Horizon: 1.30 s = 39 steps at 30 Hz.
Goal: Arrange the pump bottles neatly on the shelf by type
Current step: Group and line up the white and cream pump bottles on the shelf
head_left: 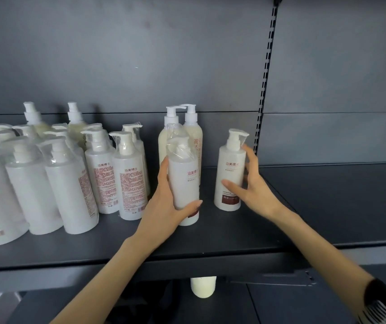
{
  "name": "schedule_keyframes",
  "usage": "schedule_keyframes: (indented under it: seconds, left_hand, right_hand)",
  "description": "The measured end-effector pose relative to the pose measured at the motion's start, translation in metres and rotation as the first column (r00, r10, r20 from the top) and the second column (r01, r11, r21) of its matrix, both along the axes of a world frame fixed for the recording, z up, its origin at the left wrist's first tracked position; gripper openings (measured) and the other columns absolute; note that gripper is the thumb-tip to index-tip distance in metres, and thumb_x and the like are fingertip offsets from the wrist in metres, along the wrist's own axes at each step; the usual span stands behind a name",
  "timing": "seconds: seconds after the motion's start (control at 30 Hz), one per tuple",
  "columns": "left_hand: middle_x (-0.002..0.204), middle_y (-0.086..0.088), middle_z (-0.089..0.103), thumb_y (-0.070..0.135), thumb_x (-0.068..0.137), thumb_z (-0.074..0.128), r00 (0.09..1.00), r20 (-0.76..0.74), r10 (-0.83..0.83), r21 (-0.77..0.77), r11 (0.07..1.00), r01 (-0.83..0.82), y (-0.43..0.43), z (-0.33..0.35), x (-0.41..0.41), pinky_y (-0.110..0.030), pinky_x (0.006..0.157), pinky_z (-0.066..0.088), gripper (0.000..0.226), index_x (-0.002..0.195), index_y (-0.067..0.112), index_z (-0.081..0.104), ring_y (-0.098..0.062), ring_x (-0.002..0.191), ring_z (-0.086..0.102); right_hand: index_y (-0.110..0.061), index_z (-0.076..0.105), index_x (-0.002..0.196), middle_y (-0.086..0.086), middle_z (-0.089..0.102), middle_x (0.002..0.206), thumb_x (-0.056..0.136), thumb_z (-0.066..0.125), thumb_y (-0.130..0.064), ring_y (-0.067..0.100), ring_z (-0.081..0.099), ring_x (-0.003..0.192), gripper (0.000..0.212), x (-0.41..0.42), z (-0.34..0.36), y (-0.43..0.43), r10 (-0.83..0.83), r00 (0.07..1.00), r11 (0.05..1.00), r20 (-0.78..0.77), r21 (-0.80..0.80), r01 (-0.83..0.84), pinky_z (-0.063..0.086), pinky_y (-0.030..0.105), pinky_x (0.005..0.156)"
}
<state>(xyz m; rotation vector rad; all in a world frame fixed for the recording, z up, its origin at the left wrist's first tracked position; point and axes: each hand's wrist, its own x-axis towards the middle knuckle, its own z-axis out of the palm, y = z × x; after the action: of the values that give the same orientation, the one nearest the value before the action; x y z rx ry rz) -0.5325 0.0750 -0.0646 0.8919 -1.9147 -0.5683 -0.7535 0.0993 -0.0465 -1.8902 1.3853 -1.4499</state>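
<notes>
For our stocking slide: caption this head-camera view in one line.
Left hand grips a wrapped pump bottle; right hand holds a second pump bottle on the grey shelf.

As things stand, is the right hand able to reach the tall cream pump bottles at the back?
Probably yes, once freed: the right hand now holds the conditioner bottle, and bare shelf lies between it and the cream pump bottles. The wrapped bottle in the left hand stands before them.
</notes>
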Motion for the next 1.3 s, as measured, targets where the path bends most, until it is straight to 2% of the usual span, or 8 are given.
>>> schedule_keyframes:
  seconds: [0.13,0.3,0.43,0.57,0.83,0.97,1.1,1.3]
  left_hand:
    - [0.143,0.008,0.034,0.031,0.074,0.077,1.0,-0.027,0.002,0.014,1.0,-0.002,0.006,-0.001,0.004,-0.029,0.1,0.041,0.109,0.142,0.043,-0.007,-0.008,0.125,0.042]
    - [0.13,0.013,0.044,0.035,0.075,0.075,1.0,-0.011,0.005,0.096,0.995,-0.004,0.013,-0.004,0.012,-0.029,0.094,0.042,0.093,0.141,0.033,0.011,-0.01,0.118,0.048]
    - [0.132,0.012,0.047,0.035,0.073,0.077,0.998,-0.054,-0.013,0.125,0.992,0.019,0.019,-0.006,0.02,-0.029,0.099,0.042,0.088,0.14,0.032,0.019,-0.007,0.118,0.047]
    - [0.132,0.012,0.05,0.033,0.073,0.078,0.993,-0.101,-0.054,0.135,0.989,0.068,0.025,-0.005,0.029,-0.027,0.098,0.044,0.085,0.14,0.035,0.025,-0.005,0.118,0.049]
    - [0.119,0.019,0.055,0.022,0.073,0.079,0.979,-0.173,-0.105,0.175,0.975,0.136,0.035,-0.005,0.047,-0.005,0.083,0.044,0.075,0.129,0.039,0.034,0.005,0.108,0.053]
    - [0.119,0.013,0.057,0.02,0.072,0.08,0.973,-0.203,-0.107,0.201,0.968,0.149,0.038,-0.008,0.054,-0.006,0.08,0.046,0.076,0.133,0.026,0.035,0.004,0.107,0.055]
    - [0.114,0.016,0.058,0.021,0.073,0.079,0.971,-0.214,-0.109,0.204,0.967,0.154,0.043,-0.008,0.06,-0.006,0.079,0.046,0.077,0.135,0.027,0.034,0.007,0.104,0.056]
    - [0.117,0.016,0.06,0.021,0.074,0.078,0.972,-0.212,-0.099,0.206,0.968,0.144,0.046,-0.006,0.072,-0.019,0.087,0.051,0.075,0.135,0.029,0.037,0.0,0.105,0.06]
  right_hand:
    - [-0.065,0.005,0.129,-0.023,0.04,0.135,0.086,0.066,-0.016,-0.005,0.045,0.122,0.089,0.015,0.0,0.016,0.0,1.0,1.0,-0.018,-0.015,0.0,0.042,0.017,0.094]
    - [-0.063,-0.004,0.135,-0.032,0.046,0.127,0.086,0.067,-0.024,-0.002,0.054,0.116,0.094,0.037,-0.001,0.03,0.025,0.998,0.999,-0.059,0.031,-0.023,0.044,0.027,0.097]
    - [-0.061,-0.006,0.138,-0.024,0.047,0.135,0.086,0.067,-0.019,0.002,0.054,0.12,0.099,0.054,0.0,0.038,0.068,0.996,0.997,-0.059,0.048,-0.065,0.045,0.03,0.1]
    - [-0.058,0.006,0.138,-0.018,0.053,0.133,0.085,0.068,-0.012,0.005,0.057,0.117,0.093,0.063,0.002,0.045,0.058,0.998,0.998,-0.033,0.013,-0.057,0.048,0.038,0.099]
    - [-0.057,0.01,0.136,-0.019,0.057,0.123,0.083,0.07,-0.014,0.005,0.06,0.11,0.091,0.083,0.0,0.062,-0.035,0.998,0.999,-0.046,0.0,0.035,0.053,0.038,0.092]
    - [-0.057,0.011,0.136,-0.016,0.058,0.123,0.082,0.071,-0.014,0.01,0.061,0.109,0.091,0.093,-0.001,0.069,-0.077,0.996,0.997,-0.041,-0.017,0.077,0.053,0.045,0.091]
    - [-0.062,0.012,0.133,-0.014,0.059,0.12,0.082,0.071,-0.016,0.012,0.062,0.107,0.09,0.102,-0.001,0.076,-0.096,0.995,0.995,-0.04,-0.032,0.094,0.054,0.045,0.089]
    - [-0.064,0.016,0.129,-0.016,0.06,0.118,0.08,0.073,-0.018,0.01,0.063,0.106,0.088,0.112,0.001,0.078,-0.088,0.996,0.996,-0.024,-0.036,0.087,0.055,0.044,0.088]
